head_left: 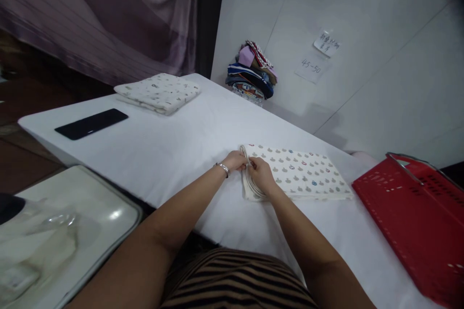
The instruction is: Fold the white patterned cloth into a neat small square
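A white cloth with small grey, red and blue prints lies folded in layers on the white-covered table. My left hand, with a silver bracelet at the wrist, is closed on the cloth's left folded edge near its far corner. Close beside it, my right hand is closed on the same edge, its fingers curled into the layers. The fingertips of both hands are partly hidden by the cloth.
Another folded printed cloth and a black phone lie at the table's left end. On the right stands a red basket. A stack of folded clothes is against the wall. A pale surface with clear plastic is at lower left.
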`<state>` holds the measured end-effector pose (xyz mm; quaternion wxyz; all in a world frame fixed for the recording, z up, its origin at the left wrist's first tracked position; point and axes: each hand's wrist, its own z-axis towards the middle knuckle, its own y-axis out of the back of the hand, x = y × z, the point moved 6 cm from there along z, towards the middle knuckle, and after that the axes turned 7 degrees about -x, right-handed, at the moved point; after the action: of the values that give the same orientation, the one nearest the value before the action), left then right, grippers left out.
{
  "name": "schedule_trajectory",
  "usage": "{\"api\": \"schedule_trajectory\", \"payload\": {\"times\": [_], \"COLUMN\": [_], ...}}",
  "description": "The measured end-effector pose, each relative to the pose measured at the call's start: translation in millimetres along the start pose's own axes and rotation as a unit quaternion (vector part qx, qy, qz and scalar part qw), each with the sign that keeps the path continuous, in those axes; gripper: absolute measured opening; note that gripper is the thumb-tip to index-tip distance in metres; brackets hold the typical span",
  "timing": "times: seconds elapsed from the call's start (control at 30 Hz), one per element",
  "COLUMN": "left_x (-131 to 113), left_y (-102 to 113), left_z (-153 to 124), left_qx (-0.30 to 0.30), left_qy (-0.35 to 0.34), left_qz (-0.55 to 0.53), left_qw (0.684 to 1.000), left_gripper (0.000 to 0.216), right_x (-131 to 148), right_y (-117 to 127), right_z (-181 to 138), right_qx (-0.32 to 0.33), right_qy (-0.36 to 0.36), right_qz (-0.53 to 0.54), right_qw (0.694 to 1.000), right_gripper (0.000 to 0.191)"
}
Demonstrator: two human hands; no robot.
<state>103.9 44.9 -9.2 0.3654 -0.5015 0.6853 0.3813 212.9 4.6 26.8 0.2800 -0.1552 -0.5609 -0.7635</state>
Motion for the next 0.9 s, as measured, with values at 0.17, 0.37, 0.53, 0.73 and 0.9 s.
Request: {"api": "schedule_trajectory", "payload": {"times": [0.17,0.37,0.53,0.73,0.9], "left_x": [-3,-4,-4,-2,6], "left_y": [-2,-2,-1,-2,-4], "left_z": [0,0,0,-1,-8], "left_qx": [-0.008,-0.008,-0.006,0.002,0.01], "left_qy": [-0.005,-0.004,0.002,-0.003,-0.008], "left_qz": [-0.004,-0.013,-0.018,-0.02,0.009], "left_qw": [1.0,1.0,1.0,1.0,1.0], "left_gripper": [0.009,0.012,0.013,0.01,0.013], "right_x": [6,5,2,-3,-21], "right_y": [-3,-4,-7,-6,-8], "right_z": [-1,-4,-4,-1,-3], "right_qx": [0.022,0.014,-0.001,-0.008,0.016], "right_qy": [0.025,0.015,-0.001,-0.014,-0.07], "right_qz": [-0.029,-0.044,-0.05,-0.014,0.111], "right_qw": [0.999,0.999,0.999,1.0,0.991], "right_gripper": [0.022,0.025,0.029,0.028,0.041]}}
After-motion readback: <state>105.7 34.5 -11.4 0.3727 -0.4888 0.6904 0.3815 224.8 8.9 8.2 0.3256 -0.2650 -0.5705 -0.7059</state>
